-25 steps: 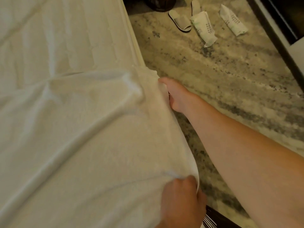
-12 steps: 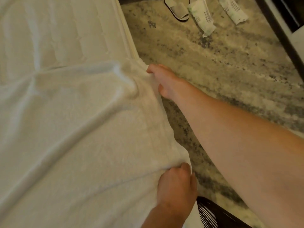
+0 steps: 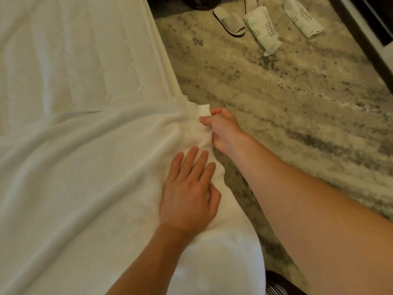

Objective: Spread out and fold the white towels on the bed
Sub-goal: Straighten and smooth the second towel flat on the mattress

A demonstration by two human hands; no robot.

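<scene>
A white terry towel (image 3: 85, 177) is lying spread over the white quilted bed (image 3: 74, 60), its right edge hanging over the side. The left hand (image 3: 189, 194) is pressing flat on the towel near that edge, fingers straight and slightly spread. The right hand (image 3: 223, 128) is pinching a bunched corner of the towel at the bed's edge, just beyond the left fingertips. A mottled beige-grey carpet (image 3: 276, 92) is showing on the right. A grey open-toe slipper (image 3: 230, 22) is lying on it near the top, with a white printed paper packet (image 3: 262, 30) just beside it and a second white paper packet (image 3: 303, 17) further right.
</scene>
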